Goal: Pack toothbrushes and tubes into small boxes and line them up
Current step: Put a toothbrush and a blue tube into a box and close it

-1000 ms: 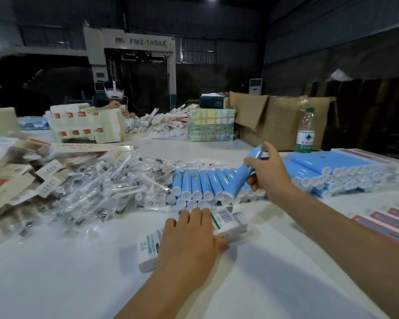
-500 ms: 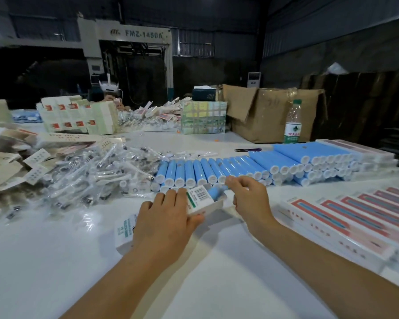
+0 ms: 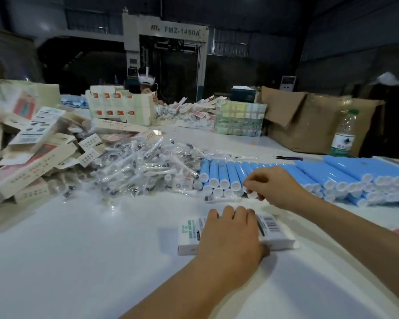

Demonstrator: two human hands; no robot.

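Observation:
A small white box [image 3: 189, 236] with green print and a barcode lies flat on the white table [image 3: 78, 261]. My left hand [image 3: 230, 236] lies across it, fingers over the far edge and thumb on the near side, gripping it. Beyond it runs a long row of blue tubes [image 3: 221, 171] with white caps. My right hand [image 3: 272, 187] is at the front of that row, fingers curled round a tube's white cap. A single wrapped toothbrush [image 3: 219, 199] lies between box and tubes. A heap of wrapped toothbrushes [image 3: 143, 166] sits to the left.
Flattened cartons [image 3: 32, 157] pile up at the far left. Behind stand stacked small boxes [image 3: 120, 107], a brown cardboard box [image 3: 309, 125], a water bottle [image 3: 342, 137] and scissors [image 3: 288, 157]. A person sits across the table.
My right hand carried a blue tube to the box's open end, then left the box and went back to the row of tubes. My left hand stayed on the box.

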